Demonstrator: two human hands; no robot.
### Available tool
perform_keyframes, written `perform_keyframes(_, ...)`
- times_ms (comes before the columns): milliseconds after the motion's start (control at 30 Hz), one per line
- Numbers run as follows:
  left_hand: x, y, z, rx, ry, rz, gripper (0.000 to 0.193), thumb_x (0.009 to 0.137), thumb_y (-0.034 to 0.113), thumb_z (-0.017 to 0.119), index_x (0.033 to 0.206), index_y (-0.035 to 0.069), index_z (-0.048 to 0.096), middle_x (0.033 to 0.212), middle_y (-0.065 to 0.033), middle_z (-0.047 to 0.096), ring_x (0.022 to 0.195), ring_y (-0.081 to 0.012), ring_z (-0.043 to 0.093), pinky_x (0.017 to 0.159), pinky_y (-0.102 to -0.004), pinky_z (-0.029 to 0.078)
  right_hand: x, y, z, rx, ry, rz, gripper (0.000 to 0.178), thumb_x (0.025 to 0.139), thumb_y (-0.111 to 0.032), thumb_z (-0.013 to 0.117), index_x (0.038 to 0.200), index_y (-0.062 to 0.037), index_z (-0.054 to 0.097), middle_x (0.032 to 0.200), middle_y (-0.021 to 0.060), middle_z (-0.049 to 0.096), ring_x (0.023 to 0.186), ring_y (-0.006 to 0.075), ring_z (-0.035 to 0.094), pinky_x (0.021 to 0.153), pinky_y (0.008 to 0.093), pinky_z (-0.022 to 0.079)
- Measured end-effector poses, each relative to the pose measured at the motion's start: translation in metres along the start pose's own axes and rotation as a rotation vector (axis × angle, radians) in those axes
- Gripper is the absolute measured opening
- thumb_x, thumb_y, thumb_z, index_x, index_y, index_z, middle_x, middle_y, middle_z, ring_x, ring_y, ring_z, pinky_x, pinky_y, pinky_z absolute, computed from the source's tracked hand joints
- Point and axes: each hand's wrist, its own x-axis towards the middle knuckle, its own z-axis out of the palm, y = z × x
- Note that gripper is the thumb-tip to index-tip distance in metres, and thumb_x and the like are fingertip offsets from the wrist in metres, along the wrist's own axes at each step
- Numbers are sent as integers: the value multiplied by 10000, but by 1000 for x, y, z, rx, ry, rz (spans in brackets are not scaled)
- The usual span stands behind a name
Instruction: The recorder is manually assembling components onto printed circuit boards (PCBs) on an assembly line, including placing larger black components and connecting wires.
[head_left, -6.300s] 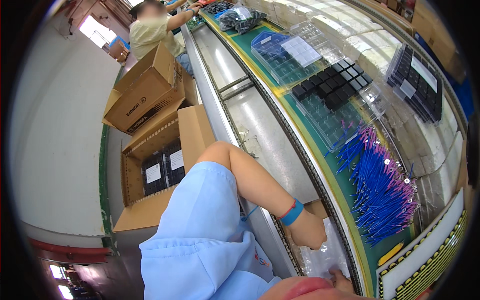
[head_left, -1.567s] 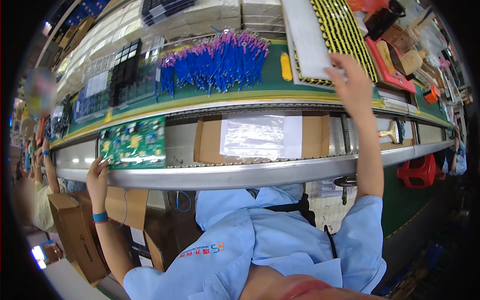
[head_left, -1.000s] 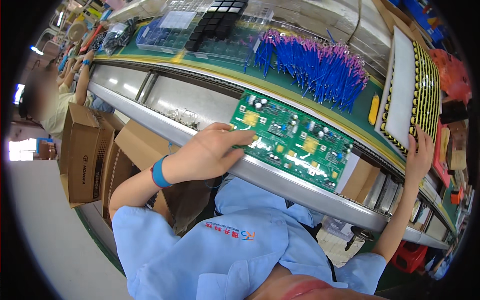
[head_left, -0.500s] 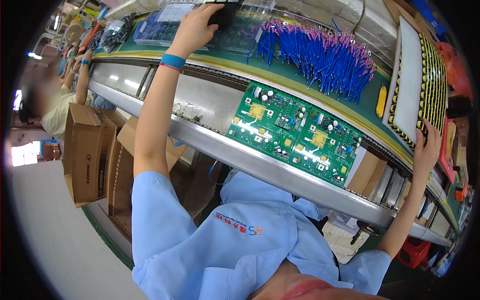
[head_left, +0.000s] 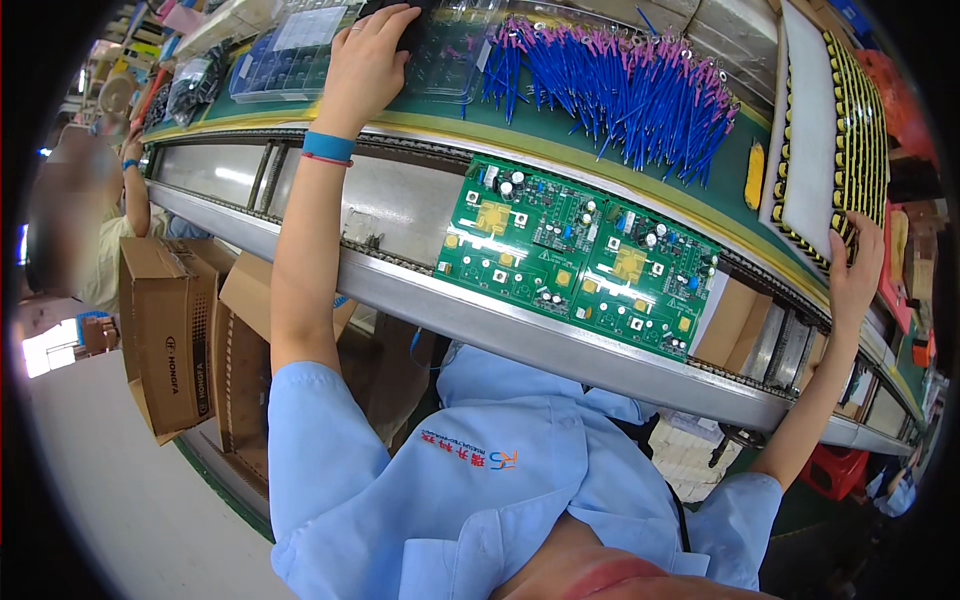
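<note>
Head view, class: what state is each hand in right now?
Left hand: curled at black, blocky parts; grip cannot be told.
Right hand: loosely bent at rows of yellow-and-black rounded parts; grip cannot be told.

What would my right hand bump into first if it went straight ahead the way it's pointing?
Most likely the rows of yellow-and-black parts just ahead of your right hand; it may already be touching the nearest ones, since depth there is hard to judge.
</note>
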Motion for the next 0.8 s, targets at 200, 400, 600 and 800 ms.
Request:
perform_keyframes(200, 4, 11, -7, 16, 60, 16, 488, 791, 14, 624, 1260, 125, 547, 1220, -73, 588, 1108, -285, 558, 983, -431, 397, -2, 9, -5, -2, -19, -53, 281, 895, -100, 626, 1161, -25, 576, 1111, 130, 591, 1040, 298, 564, 913, 365, 437)
perform_keyframes(400, 9, 14, -13, 83, 40, 87, 464, 807, 35, 635, 1248, 162, 562, 1263, -20, 573, 1149, -256, 549, 1006, -424, 366, -3, 3, -2, -73, -26, -57, 288, 896, -123, 636, 1175, -52, 618, 1143, 120, 598, 1076, 294, 567, 924, 380, 440)
perform_keyframes(600, 56, 104, -29, -214, -22, 434, 352, 787, 12, 564, 1117, 102, 651, 1142, -71, 638, 1062, -250, 574, 974, -388, 397, -8, 11, 2, -118, 24, -97, 297, 876, -83, 648, 1167, -43, 606, 1113, 129, 613, 1060, 305, 577, 904, 391, 450)
perform_keyframes(800, 70, 98, 20, -561, 240, 728, 295, 701, -8, 622, 968, 87, 702, 1076, -54, 664, 1100, -242, 591, 949, -360, 468, -5, 7, 0, -61, 99, -52, 273, 892, -70, 631, 1155, -19, 581, 1108, 134, 609, 1050, 302, 580, 898, 371, 450)
